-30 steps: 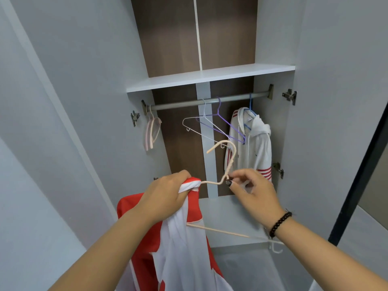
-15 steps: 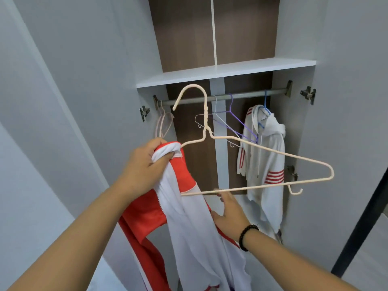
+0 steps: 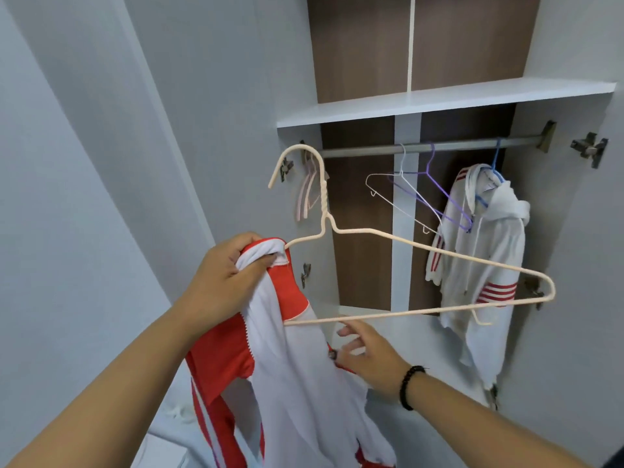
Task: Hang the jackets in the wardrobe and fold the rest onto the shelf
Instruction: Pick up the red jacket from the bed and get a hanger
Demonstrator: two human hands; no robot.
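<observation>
Red and white fabric fills the lower left, where the left hand (image 3: 226,271) bunches the collar of the tracksuit jacket (image 3: 280,366), its fingers clamped on the cloth and, it seems, on the near shoulder of the cream wire hanger (image 3: 422,246) tucked inside; that grip likely keeps the neck open so the hanger can seat; the garment hangs in front of the wardrobe, not yet on the rail (image 3: 439,147); its lower part runs out of frame; further right, the right hand (image 3: 368,359) reaches beneath the hanger's bottom bar, fingers loosely spread and holding nothing, probably going for the far side of the jacket; a dark wrist band (image 3: 410,386) circles it; empty hangers dangle from the rail, and a white hooded jacket (image 3: 479,251) already hangs at the far right, its hem hard to make out.
</observation>
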